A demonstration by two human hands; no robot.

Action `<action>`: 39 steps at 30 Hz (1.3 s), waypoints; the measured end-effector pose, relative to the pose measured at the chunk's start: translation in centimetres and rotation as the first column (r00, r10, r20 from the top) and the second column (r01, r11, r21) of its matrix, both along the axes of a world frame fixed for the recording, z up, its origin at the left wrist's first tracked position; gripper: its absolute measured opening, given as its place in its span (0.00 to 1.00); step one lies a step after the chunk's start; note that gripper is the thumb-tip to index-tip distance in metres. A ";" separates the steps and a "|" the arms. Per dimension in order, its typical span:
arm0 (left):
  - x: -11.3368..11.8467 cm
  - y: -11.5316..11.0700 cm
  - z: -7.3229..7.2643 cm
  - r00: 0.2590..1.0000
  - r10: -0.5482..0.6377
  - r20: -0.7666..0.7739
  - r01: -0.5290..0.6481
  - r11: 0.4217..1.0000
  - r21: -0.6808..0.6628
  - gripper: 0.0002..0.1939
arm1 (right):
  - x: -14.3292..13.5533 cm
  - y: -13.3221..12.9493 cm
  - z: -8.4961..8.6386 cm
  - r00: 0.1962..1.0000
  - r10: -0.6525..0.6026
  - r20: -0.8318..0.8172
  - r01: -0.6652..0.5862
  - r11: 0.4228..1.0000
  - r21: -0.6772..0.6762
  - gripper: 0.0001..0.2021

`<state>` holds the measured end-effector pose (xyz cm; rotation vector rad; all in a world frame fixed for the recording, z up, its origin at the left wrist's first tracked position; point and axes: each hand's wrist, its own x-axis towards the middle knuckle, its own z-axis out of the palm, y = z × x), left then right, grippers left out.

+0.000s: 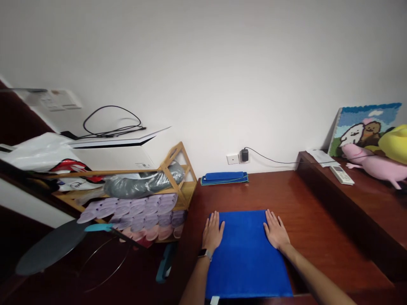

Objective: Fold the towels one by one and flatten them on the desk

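Observation:
A bright blue cloth lies spread flat on the reddish-brown wooden table, with a small white tag at its near edge. On its left far corner rests my left hand, palm down with fingers stretched out and a watch on the wrist. My right hand lies flat at the right far corner, fingers extended and thumb apart. Neither hand grips anything. Beyond the cloth, folded blue cloths sit against the wall at the table's back edge.
A wooden rack with slippers and a white printer stands left. On the raised right ledge are a remote, papers, a picture and a pink plush toy. A black adapter trails a cable.

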<state>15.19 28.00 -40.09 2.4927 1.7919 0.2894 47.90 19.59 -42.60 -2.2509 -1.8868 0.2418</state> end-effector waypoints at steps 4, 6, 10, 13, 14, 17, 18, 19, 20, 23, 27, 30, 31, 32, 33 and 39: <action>-0.8 0.1 -0.2 1.000 0.000 -0.001 0.000 1.000 0.016 0.37 | -0.2 0.2 0.8 1.000 -0.007 0.019 0.008 0.999 -0.048 0.34; -0.2 0.0 -0.3 1.000 0.008 0.002 -0.008 1.000 0.029 0.37 | -0.6 0.3 1.3 1.000 -0.015 0.011 0.016 0.997 -0.075 0.33; 0.1 -0.2 -0.2 1.000 0.012 -0.003 -0.012 1.000 0.023 0.36 | -1.6 0.5 1.9 0.999 -0.039 -0.001 0.039 0.997 -0.072 0.33; -0.4 -0.1 0.1 1.000 0.014 -0.007 -0.014 0.999 0.030 0.36 | -2.1 0.5 1.7 0.998 -0.055 -0.003 0.055 0.997 -0.061 0.34; -0.5 -0.1 0.2 1.000 0.008 -0.011 -0.008 0.999 0.041 0.35 | -2.1 0.5 1.5 0.998 -0.056 -0.004 0.055 0.997 -0.057 0.34; 0.9 -0.6 0.9 0.999 -0.048 -0.010 0.049 0.994 0.099 0.33 | -2.0 0.6 1.0 0.999 -0.045 -0.006 0.044 0.998 -0.041 0.34; 2.2 -1.0 1.1 0.996 -0.087 0.000 0.087 0.989 0.118 0.32 | -2.0 0.7 0.9 0.999 -0.040 -0.006 0.040 0.999 -0.035 0.34; 4.0 -1.5 1.3 0.991 -0.136 0.015 0.133 0.983 0.130 0.32 | -1.9 0.7 0.8 0.999 -0.038 -0.006 0.038 0.999 -0.031 0.33; 6.1 -2.2 1.4 0.981 -0.192 0.034 0.186 0.974 0.133 0.32 | -1.8 0.7 0.7 0.999 -0.038 -0.005 0.037 0.999 -0.029 0.33; 13.6 -4.4 1.1 0.934 -0.344 0.101 0.337 0.938 0.075 0.33 | -1.5 0.5 0.5 1.000 -0.012 0.014 0.012 0.999 -0.039 0.33; 18.6 -5.8 -0.1 0.908 -0.381 0.173 0.392 0.920 -0.031 0.34 | -1.2 0.4 0.1 0.997 0.059 0.051 -0.057 0.998 -0.036 0.33; 14.6 -4.9 -0.7 0.923 -0.357 0.141 0.364 0.931 -0.024 0.34 | -1.2 0.6 -0.3 0.999 0.003 0.032 -0.002 1.000 -0.023 0.32; 12.1 -4.3 -0.7 0.941 -0.318 0.114 0.322 0.947 -0.018 0.34 | -1.3 0.7 -0.4 1.000 -0.017 0.025 0.017 1.000 -0.020 0.32; 9.4 -3.8 -0.7 0.963 -0.258 0.082 0.260 0.965 -0.017 0.35 | -1.3 0.8 -0.5 0.999 -0.028 0.021 0.028 0.999 -0.019 0.32; 6.6 -3.3 -0.6 0.982 -0.181 0.047 0.182 0.983 -0.021 0.36 | -1.4 0.8 -0.6 0.999 -0.031 0.018 0.032 0.999 -0.017 0.32; -1.9 -1.9 -0.5 1.000 0.010 0.002 -0.010 1.000 0.008 0.36 | -1.5 1.4 0.1 0.998 -0.012 0.061 0.014 0.999 -0.037 0.33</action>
